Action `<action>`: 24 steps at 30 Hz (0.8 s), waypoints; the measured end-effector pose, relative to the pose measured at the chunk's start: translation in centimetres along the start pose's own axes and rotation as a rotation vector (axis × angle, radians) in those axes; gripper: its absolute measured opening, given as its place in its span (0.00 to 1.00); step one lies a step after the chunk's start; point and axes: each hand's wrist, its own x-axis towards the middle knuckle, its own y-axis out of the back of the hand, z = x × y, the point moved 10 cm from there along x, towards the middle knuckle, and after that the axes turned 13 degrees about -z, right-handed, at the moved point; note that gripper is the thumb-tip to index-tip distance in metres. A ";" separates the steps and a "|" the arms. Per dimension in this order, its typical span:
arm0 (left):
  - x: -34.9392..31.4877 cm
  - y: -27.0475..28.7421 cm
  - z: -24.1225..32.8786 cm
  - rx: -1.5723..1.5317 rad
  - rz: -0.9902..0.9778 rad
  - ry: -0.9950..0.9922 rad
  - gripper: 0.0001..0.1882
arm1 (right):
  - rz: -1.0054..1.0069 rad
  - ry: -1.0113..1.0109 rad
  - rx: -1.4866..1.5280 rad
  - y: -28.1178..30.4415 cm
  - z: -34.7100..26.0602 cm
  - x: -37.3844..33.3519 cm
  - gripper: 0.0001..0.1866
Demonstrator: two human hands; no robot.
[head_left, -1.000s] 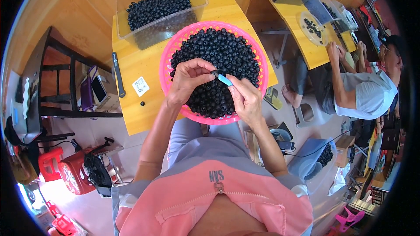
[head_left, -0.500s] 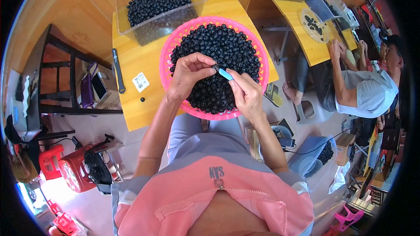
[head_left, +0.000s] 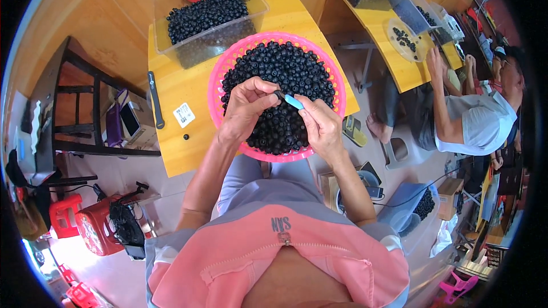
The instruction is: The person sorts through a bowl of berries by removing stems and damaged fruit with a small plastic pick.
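My left hand [head_left: 249,109] pinches a dark round bead [head_left: 278,95] between thumb and fingertips, above a heap of similar black beads [head_left: 279,65]. Those beads fill a pink openwork plastic basket [head_left: 274,157] in front of me. A small tool with a light blue handle [head_left: 294,101] is gripped in my right hand [head_left: 323,128]. Its dark, thin tip points left and meets the bead, or comes very close to it. The exact contact is too small to make out.
Behind the basket, a clear plastic bin [head_left: 211,48] of beads stands on the yellow table [head_left: 177,162]. A black-handled tool [head_left: 155,100], a white label [head_left: 184,115] and a loose bead [head_left: 186,137] lie left. At right, a person [head_left: 474,120] sits by another table [head_left: 399,74].
The table and basket sit slightly lower in the picture. Both hands stay together at the bead, and the tool's dark tip shows more clearly now.
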 end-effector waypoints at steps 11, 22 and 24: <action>-0.5 -0.6 3.6 -0.087 -0.120 -0.107 0.07 | 0.058 -0.032 -0.100 1.8 0.9 0.1 0.11; 1.5 1.0 3.2 0.091 -0.022 -0.089 0.08 | 0.074 -0.100 -0.225 0.2 1.8 -1.2 0.11; 3.1 3.5 5.2 0.283 0.063 -0.073 0.08 | 0.083 -0.123 -0.230 0.3 1.9 -1.3 0.11</action>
